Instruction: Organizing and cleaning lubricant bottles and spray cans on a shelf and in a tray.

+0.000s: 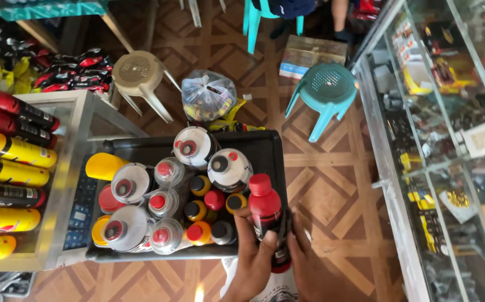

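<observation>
Gripping a red bottle (266, 215) at the near right corner of the black crate (265, 146), I have my left hand (252, 258) curled snugly round its lower body, while my right hand (305, 260) presses its fingers closed against the right side. Grey, red and yellow bottles (167, 204) crowd the crate to its left; a teal stool (327, 89) stands farther off.

Wooden parquet floor (332, 184) in a diamond pattern. Beyond the grip stand a teal plastic stool (327, 89) and a beige plastic stool (136, 72); to its right runs a glass display cabinet (449, 168); to its left, a metal-framed glass shelf (80, 128).
</observation>
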